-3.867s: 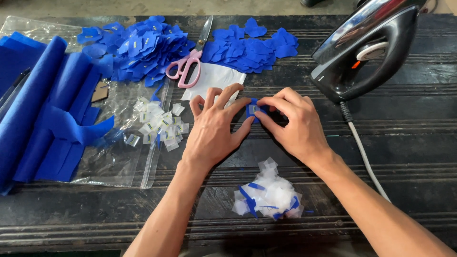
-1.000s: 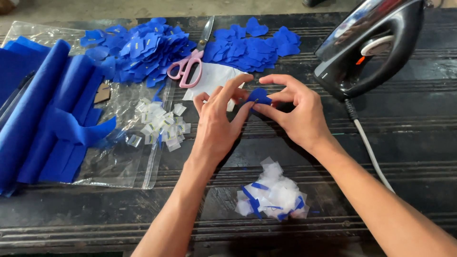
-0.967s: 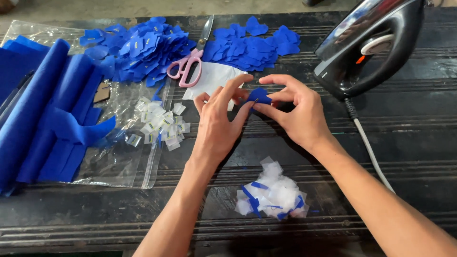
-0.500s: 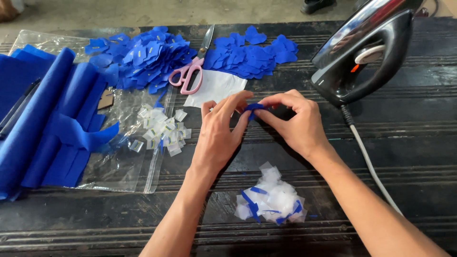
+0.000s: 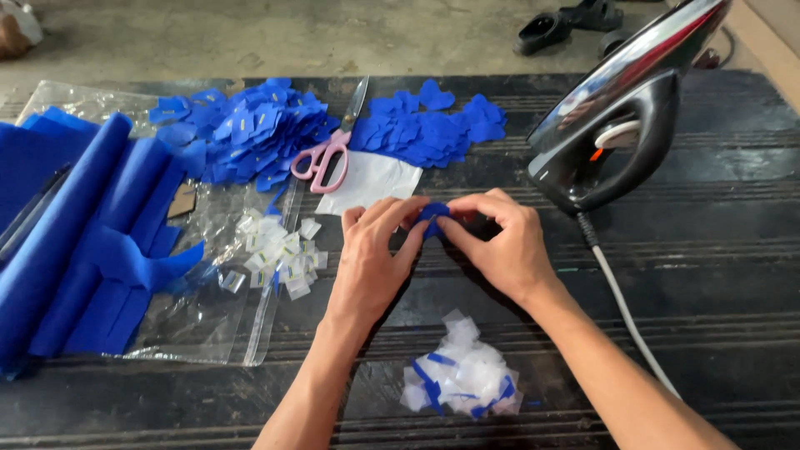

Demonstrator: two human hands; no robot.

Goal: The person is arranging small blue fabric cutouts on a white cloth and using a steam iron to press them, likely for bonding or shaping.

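Both hands (image 5: 442, 250) pinched on small blue piece (image 5: 433, 218)

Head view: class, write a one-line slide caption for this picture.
Both hands, left and right, pinch a small blue fabric piece between pink scissors and an upright iron.

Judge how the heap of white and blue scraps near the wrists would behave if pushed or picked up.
The scrap heap looks loose and very light, so a push would probably scatter it rather than slide it whole. Its thin crumpled bits seem floppy, so a pinch would likely lift only a few. It sits flat, so it is unlikely to roll.
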